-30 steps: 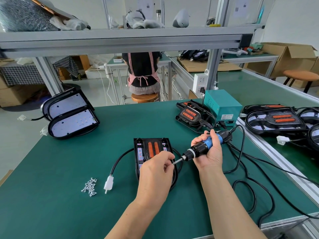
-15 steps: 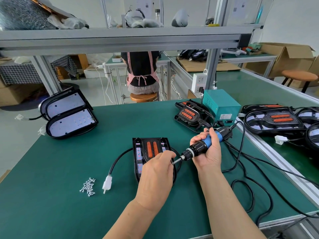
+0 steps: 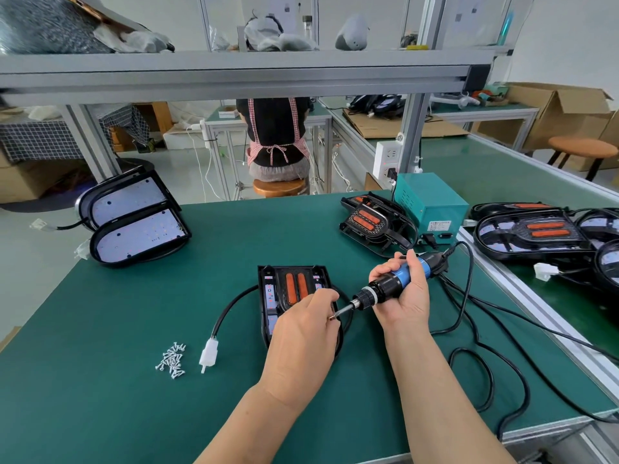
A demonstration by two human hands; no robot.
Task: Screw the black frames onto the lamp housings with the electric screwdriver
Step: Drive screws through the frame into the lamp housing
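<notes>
Centrally, the lamp housing [image 3: 294,283] — well inside the table [image 3: 100,313] edges.

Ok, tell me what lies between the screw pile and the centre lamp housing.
Head view: the white connector at the end of a black cable lies there.

**Hands meet at the screwdriver tip**

The right hand [image 3: 400,293] grips a blue-and-black corded electric screwdriver [image 3: 385,285], angled down-left. The left hand [image 3: 303,333], fingers curled, pinches the tip of its metal bit [image 3: 345,309] above a black-framed rectangular lamp housing [image 3: 288,286]. Small silver screws [image 3: 171,360] lie piled on the green tabletop [image 3: 100,396].
</notes>
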